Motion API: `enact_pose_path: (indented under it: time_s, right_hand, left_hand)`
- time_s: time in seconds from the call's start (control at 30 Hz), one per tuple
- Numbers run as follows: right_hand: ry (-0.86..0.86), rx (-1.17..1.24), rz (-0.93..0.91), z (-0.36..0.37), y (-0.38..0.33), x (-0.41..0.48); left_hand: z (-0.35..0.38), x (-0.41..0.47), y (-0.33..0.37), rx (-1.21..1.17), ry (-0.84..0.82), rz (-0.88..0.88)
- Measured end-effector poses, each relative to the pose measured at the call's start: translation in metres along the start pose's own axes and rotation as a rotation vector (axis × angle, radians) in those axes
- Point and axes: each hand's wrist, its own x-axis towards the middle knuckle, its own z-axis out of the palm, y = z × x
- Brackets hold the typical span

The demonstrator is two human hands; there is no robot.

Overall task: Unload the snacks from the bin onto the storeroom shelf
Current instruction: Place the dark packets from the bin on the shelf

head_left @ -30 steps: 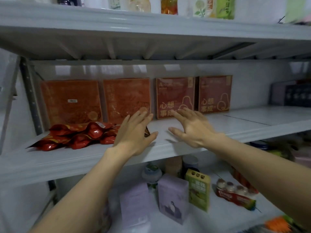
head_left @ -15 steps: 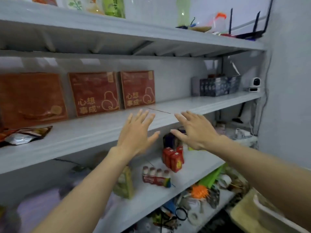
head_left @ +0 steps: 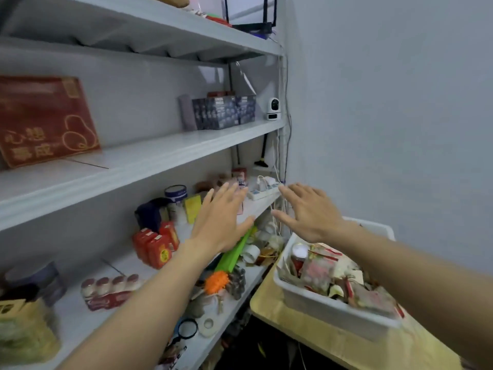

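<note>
A white bin (head_left: 328, 308) full of snack packets (head_left: 322, 271) sits on a small wooden table (head_left: 344, 343) at the lower right. My right hand (head_left: 309, 212) hovers with straight fingers just above the bin's far left corner and holds nothing. My left hand (head_left: 224, 220) is spread open in the air in front of the lower shelf, left of the bin, also with nothing in it. The grey storeroom shelf (head_left: 138, 161) runs across the left at chest height, bearing a red box (head_left: 45, 118) at its left end.
Dark boxes (head_left: 224, 112) and a small white camera (head_left: 272, 109) stand at the shelf's right end. The lower shelf holds red cartons (head_left: 156, 244), a bottle pack (head_left: 109, 289), a green stick (head_left: 234, 252) and a power strip (head_left: 262, 189). A grey wall closes the right side.
My view has swung right and down, away from the red snack packets on the shelf. Both hands moved with it, still open, and the bin has come into sight under my right hand.
</note>
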Motion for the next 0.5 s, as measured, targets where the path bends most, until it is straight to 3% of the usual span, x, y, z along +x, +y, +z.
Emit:
enact_pose_path:
  time_s: [0.5]
  right_hand:
    - [-0.173, -0.141, 0.368, 0.074, 0.169, 0.02]
  left_hand:
    - [0.156, 0.156, 0.092, -0.163, -0.149, 0.323]
